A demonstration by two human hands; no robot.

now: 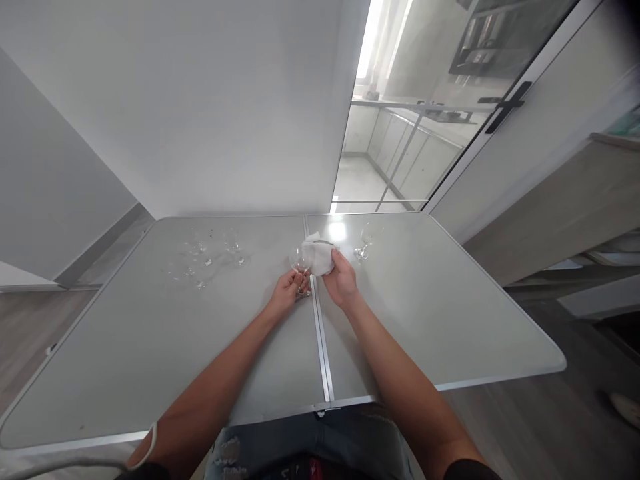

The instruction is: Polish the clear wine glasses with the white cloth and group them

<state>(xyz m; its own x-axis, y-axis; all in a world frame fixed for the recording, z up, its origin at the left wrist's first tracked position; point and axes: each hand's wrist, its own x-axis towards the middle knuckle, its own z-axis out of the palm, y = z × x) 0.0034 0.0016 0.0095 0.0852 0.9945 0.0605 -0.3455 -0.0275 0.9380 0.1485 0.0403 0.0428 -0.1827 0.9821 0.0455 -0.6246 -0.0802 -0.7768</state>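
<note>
My left hand (287, 291) is closed around the stem of a small clear wine glass (301, 259), held over the middle seam of the grey folding table (150, 360). My right hand (342, 278) grips a crumpled white cloth (319, 255) pressed against the glass bowl. Both hands sit close together near the table's centre.
Another clear stemmed glass (363, 241) stands upright on the right half of the table, beyond my right hand. Several clear glasses (207, 257) are grouped on the far left half. A white wall rises behind the table; a glass door (425, 133) opens at the right.
</note>
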